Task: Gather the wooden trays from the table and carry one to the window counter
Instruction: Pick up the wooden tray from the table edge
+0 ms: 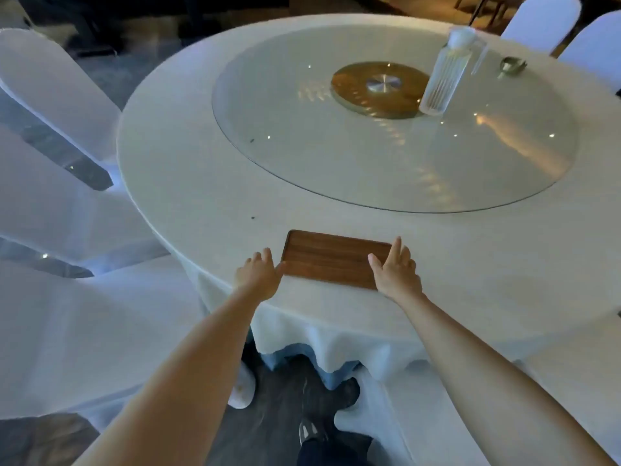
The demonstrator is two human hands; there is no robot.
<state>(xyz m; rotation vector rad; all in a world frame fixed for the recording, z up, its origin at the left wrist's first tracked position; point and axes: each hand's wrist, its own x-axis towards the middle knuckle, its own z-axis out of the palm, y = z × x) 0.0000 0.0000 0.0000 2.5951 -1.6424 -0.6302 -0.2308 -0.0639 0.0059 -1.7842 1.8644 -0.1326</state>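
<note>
In the head view, a single wooden tray [331, 258] is seen lying flat on the white-clothed round counter [188, 183], in the lower middle of the frame, close to the counter's near edge. The left hand [260, 275] is placed at the tray's left short edge, fingers spread and fingertips just touching it; nothing is clasped yet. The right hand [396, 269] is laid over the tray's right end, fingers extended and apart, resting on or just above the wood, with no grip closed around it. The tray is not lifted.

Only this one tray is visible, so whether others are left to be gathered cannot be told. In the upper middle of the frame a glass turntable [386, 129] is seen, with a clear pitcher [448, 72] standing on it at the upper right, and a small metal bowl [512, 65] beyond. Covered chairs [57, 203] are ranged along the left side.

The task is judged to be at an early stage: the tray is being reached for, while the pick-up and the carry to the window counter, which is not in view, are left to be done
</note>
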